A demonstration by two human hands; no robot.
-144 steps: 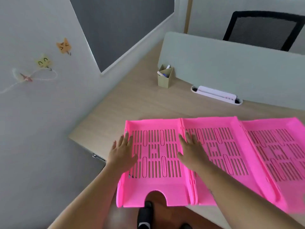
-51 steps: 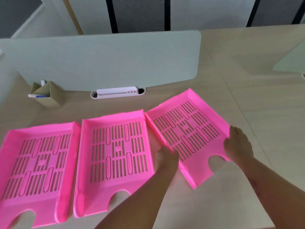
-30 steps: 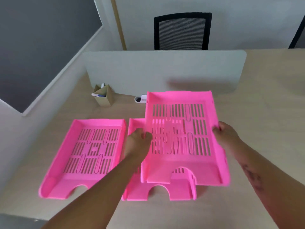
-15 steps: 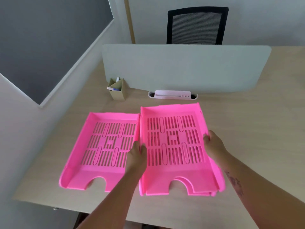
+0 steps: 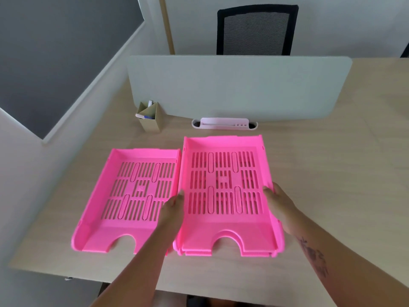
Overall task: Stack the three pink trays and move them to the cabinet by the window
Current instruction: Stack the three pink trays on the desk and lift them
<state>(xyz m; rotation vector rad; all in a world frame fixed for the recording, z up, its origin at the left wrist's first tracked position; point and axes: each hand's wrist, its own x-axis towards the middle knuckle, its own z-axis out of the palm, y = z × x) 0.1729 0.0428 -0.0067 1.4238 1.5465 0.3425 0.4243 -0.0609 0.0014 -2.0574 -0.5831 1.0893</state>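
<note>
The person is working at a desk (image 5: pixel 332 173), and both hands are clasping the stack (image 5: pixel 225 196), which looks like two pink trays nested together, judging by the doubled edges at its near end. The left hand (image 5: pixel 174 207) is curling over the stack's left wall, thumb on the rim; the right hand (image 5: pixel 278 202) is gripping the right wall the same way. The stack is sitting on the desk, right of centre. The third tray (image 5: pixel 132 196) is lying just to its left, touching or nearly touching it, with nothing holding it.

The step in hand seems to be seating the top tray squarely. To do it well, the hands should be pressing down evenly on both walls until the near edges line up, since a skewed nest may jam or rock. The next lift should be going straight up, clearing the third tray's right wall before swinging over. The cabinet is not in view.
</note>
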